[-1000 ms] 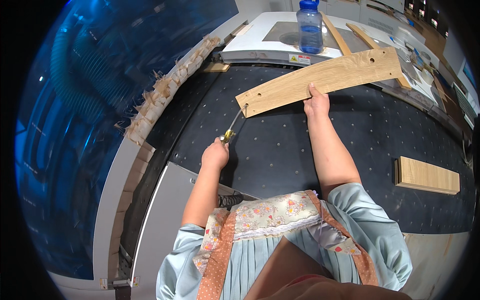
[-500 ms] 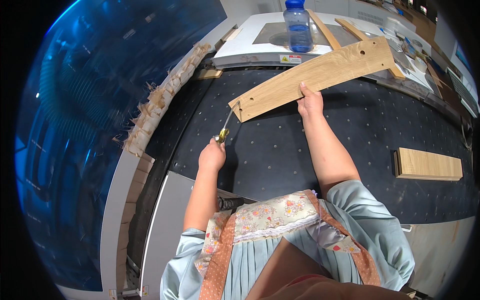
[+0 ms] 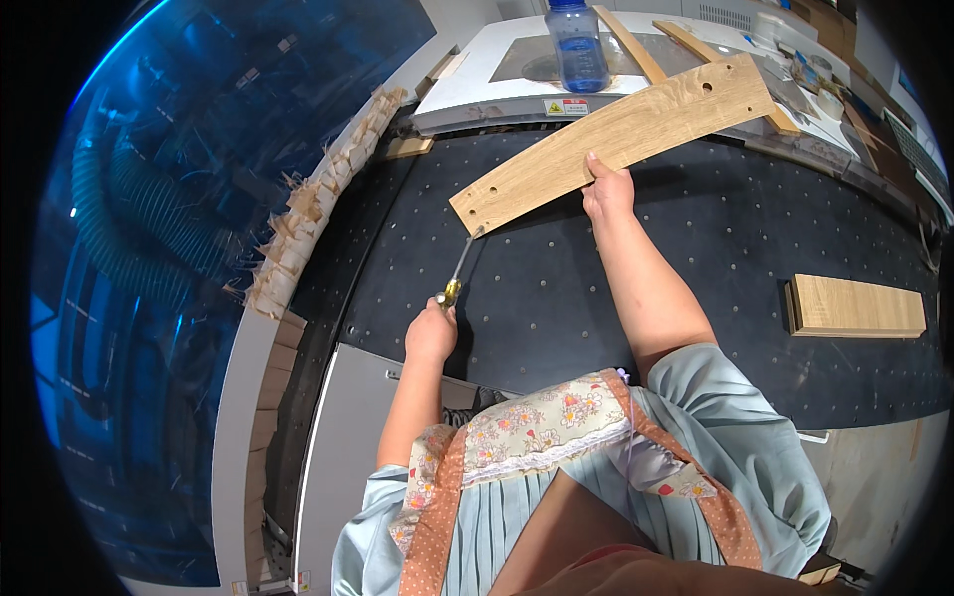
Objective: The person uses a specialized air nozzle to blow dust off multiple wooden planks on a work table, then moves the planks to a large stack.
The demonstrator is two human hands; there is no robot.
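Note:
My right hand grips the near edge of a wood-grain board, thumb on its top face, and holds it tilted above the dark bed. Several drilled holes show near the board's two ends. My left hand is closed around an air blow gun with a brass-coloured body and a thin metal nozzle. The nozzle's bent tip is at the board's near left corner; whether it touches cannot be made out.
A stack of boards lies on the studded black bed at right. Behind stands a white machine top with a blue bottle and wooden strips. A blue transparent cover and a frayed bristle curtain border the left.
The blow gun's tip has moved from over the board's left-end face to its near corner. My left hand has dropped slightly toward me; the board has shifted a little left in view.

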